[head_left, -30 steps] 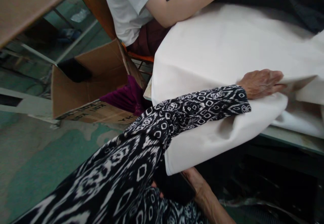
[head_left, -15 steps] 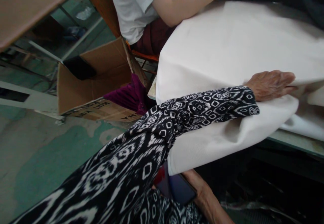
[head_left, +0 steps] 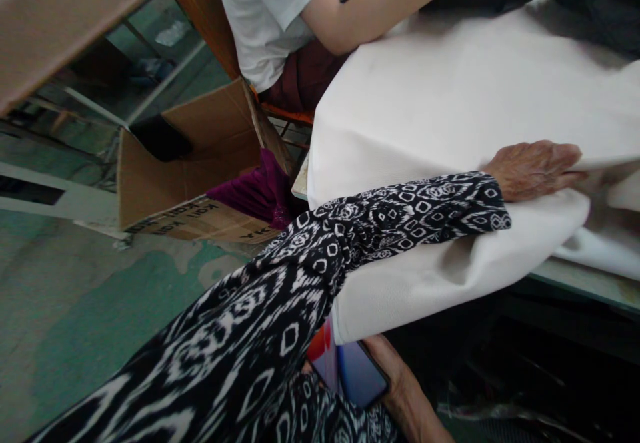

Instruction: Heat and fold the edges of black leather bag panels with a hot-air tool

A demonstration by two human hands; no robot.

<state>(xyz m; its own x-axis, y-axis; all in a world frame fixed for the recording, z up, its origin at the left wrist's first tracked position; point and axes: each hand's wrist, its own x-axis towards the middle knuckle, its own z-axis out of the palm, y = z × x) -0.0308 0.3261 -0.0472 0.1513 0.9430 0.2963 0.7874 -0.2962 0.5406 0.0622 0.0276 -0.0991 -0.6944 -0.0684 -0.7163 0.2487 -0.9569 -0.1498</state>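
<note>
My left hand point(head_left: 535, 168) lies flat on a large white cloth point(head_left: 450, 109) spread over the table, its fingertips tucked under a raised fold at the right. The black-and-white patterned sleeve point(head_left: 400, 213) of that arm crosses the cloth's hanging edge. Low in the view, under the hanging cloth, my right hand point(head_left: 400, 389) holds a phone point(head_left: 353, 373) with a lit blue and red screen, partly hidden by the sleeve.
A co-worker in a white T-shirt point(head_left: 270, 23) sits at the table's far side with a forearm point(head_left: 380, 9) on the cloth. An open cardboard box point(head_left: 190, 163) with purple fabric point(head_left: 255, 189) stands on the green floor. Dark fabric point(head_left: 595, 9) lies at top right.
The phone in my right hand has tilted up from under the cloth and now shows a lit screen. My left hand stays in place on the cloth.
</note>
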